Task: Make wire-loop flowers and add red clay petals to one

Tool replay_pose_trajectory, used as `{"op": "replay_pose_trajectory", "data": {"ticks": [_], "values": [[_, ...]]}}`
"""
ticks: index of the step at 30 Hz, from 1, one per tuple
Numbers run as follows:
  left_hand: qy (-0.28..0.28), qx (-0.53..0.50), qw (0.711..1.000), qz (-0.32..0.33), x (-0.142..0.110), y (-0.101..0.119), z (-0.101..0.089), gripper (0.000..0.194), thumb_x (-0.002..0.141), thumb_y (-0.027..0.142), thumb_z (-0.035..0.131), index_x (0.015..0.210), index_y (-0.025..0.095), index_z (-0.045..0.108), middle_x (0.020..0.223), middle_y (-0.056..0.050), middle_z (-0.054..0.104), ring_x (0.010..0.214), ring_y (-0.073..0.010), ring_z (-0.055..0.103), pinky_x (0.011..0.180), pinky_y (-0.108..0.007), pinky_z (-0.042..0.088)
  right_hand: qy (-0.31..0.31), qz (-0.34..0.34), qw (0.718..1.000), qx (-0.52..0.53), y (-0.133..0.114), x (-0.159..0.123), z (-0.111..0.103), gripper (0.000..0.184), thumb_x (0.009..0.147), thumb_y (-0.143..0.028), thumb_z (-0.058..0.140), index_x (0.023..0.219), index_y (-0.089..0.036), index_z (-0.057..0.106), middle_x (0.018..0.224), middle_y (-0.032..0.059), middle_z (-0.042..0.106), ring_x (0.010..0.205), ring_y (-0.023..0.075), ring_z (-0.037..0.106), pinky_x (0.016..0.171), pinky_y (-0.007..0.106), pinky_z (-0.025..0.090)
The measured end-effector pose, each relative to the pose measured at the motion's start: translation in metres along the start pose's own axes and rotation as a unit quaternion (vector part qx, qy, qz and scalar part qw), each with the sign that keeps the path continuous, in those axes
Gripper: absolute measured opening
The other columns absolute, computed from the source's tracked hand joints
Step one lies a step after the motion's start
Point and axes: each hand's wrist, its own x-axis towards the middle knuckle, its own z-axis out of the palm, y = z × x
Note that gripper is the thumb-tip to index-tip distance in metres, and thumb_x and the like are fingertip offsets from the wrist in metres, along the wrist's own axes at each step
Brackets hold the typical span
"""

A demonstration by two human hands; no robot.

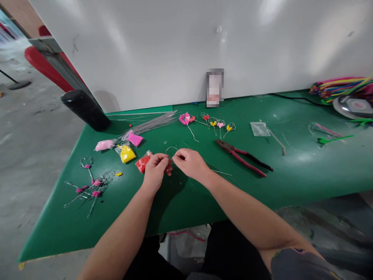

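Silver wire pinched between left hand and right hand.

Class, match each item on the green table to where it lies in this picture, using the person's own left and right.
Items:
1. Red-handled pliers
2. Bundle of straight wires
3. Bag of yellow material
4. Bag of red material

Places:
A. Just beside the left hand
B. Left of the bag of red material
C. Right of the right hand
D. Near the far edge of the green table

Pairs: 1-C, 2-D, 3-B, 4-A
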Motion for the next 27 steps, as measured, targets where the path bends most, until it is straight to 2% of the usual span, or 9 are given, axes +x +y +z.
{"op": "replay_pose_trajectory", "data": {"ticks": [9,18,27], "values": [[0.005,-0.001,1.000,-0.018,-0.0019,0.0032,0.0020,0.008,0.063,0.025,0.057,0.062,0.018,0.054,0.052,0.003,0.054,0.043,-0.0097,0.051,0.038,-0.021,0.040,0.002,-0.011,1.000,-0.006,-0.0005,-0.0028,0.0000,0.017,0.075,-0.024,0.045,0.061,-0.020,0.052,0.066,-0.0003,0.058,0.063,0.0114,0.049,0.055,0.023,0.034],[-0.013,-0.017,1.000,0.001,-0.0033,0.0034,0.0010,0.009,0.063,0.026,0.058,0.064,0.018,0.056,0.052,0.003,0.054,0.044,-0.0103,0.051,0.038,-0.022,0.041,0.011,-0.024,1.000,-0.005,-0.0026,-0.0047,-0.0018,0.016,0.076,-0.023,0.045,0.061,-0.020,0.051,0.067,0.0001,0.058,0.065,0.0118,0.050,0.057,0.023,0.035],[-0.004,0.010,1.000,0.029,-0.0029,0.0014,0.0013,0.009,0.067,0.024,0.054,0.061,0.017,0.054,0.045,0.004,0.051,0.037,-0.0076,0.044,0.033,-0.019,0.032,0.018,-0.040,0.999,-0.003,-0.0009,-0.0066,0.0010,0.017,0.076,-0.023,0.044,0.060,-0.019,0.049,0.065,-0.0006,0.055,0.062,0.0109,0.048,0.057,0.023,0.034]]}}
